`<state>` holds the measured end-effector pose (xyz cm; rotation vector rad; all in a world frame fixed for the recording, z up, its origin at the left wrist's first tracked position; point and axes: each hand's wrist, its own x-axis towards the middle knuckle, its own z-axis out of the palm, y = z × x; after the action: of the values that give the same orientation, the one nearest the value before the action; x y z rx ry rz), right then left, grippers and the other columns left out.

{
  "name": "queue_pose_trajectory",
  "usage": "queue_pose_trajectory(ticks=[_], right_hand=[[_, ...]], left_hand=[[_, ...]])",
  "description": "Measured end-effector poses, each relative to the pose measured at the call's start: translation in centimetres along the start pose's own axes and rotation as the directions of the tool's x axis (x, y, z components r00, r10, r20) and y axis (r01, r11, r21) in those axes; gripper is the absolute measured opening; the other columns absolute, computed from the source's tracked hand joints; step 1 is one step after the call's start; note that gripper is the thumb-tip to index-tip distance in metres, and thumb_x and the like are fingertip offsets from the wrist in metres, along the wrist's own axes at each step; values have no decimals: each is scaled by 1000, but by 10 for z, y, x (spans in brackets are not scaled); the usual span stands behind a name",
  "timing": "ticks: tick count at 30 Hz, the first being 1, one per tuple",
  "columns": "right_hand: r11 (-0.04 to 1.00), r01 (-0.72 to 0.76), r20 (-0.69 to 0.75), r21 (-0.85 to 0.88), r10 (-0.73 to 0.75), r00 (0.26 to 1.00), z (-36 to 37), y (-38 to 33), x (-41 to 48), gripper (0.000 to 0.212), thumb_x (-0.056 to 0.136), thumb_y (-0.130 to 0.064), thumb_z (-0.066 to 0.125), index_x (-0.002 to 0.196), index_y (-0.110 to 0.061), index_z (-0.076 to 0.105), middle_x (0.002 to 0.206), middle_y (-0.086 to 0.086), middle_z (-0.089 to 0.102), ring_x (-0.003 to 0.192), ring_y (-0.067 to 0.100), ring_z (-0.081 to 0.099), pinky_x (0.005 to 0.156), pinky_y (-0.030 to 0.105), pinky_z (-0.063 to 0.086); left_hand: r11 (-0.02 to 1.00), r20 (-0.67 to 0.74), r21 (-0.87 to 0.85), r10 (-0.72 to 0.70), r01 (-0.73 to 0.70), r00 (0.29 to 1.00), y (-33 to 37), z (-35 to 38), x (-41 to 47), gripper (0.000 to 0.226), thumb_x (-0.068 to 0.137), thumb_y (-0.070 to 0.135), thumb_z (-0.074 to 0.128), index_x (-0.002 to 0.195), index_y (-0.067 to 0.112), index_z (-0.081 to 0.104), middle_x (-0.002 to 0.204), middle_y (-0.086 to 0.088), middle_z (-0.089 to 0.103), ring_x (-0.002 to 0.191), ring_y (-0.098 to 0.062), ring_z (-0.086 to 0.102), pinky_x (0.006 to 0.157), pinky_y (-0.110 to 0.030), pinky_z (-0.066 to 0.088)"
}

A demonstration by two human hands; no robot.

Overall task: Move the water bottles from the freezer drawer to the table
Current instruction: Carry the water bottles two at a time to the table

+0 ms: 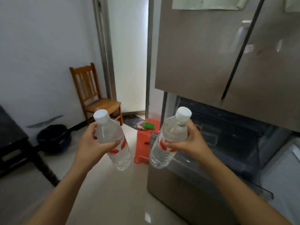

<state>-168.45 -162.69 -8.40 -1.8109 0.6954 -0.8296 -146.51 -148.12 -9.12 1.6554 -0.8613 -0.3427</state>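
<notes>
My left hand (90, 142) grips a clear water bottle (113, 140) with a white cap and a red-and-white label, held tilted in the air above the floor. My right hand (188, 140) grips a second, matching water bottle (168, 140), also tilted, at the left edge of the open freezer drawer (227, 159). The drawer is pulled out below the fridge's upper doors (211, 54); its inside is dark and blurred. A dark table (13, 135) shows at the left edge.
An orange plastic stool (144, 140) with a green item on it stands between the bottles, farther back. A wooden chair (95, 96) stands by the wall near a doorway. A dark basin (55, 137) sits on the tiled floor beside the table.
</notes>
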Motion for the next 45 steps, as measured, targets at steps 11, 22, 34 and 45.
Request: queue_pose_trajectory(ticks=[11,22,34,45], right_hand=[[988,48,549,-147,41,835,172,-13,-29,71,61,-22,84,116,-36,41,109,-13,58,103,9,57,89,30,51],[987,138,748,-88,-26,663,349,-72,-100,74,61,-20,84,118,-36,39,101,-20,53,100,6,55,85,25,49],[997,64,873,-54,16,488,529,-125,-213,69,64,-10,81,116,-30,40,109,-7,56,102,14,57,84,30,52],[993,115,917,-17,-30,397,661,-158,-216,69,65,-9,80,116,-32,40,100,-16,53,88,1,54,67,16,46]], left_hand=[[943,-391,179,-194,281,900,-55,-156,-136,63,64,12,82,117,20,48,102,0,56,89,-15,55,60,-17,41],[890,-618,93,-300,446,727,-89,-324,-271,76,47,30,87,112,28,49,103,3,62,94,-19,61,82,-43,53],[853,-766,64,-291,518,574,-118,-487,-409,67,60,20,84,111,34,44,94,17,57,88,-8,58,71,-25,45],[808,-826,28,-313,589,468,-156,-594,-427,77,47,45,85,115,29,51,100,9,64,92,-14,63,80,-39,53]])
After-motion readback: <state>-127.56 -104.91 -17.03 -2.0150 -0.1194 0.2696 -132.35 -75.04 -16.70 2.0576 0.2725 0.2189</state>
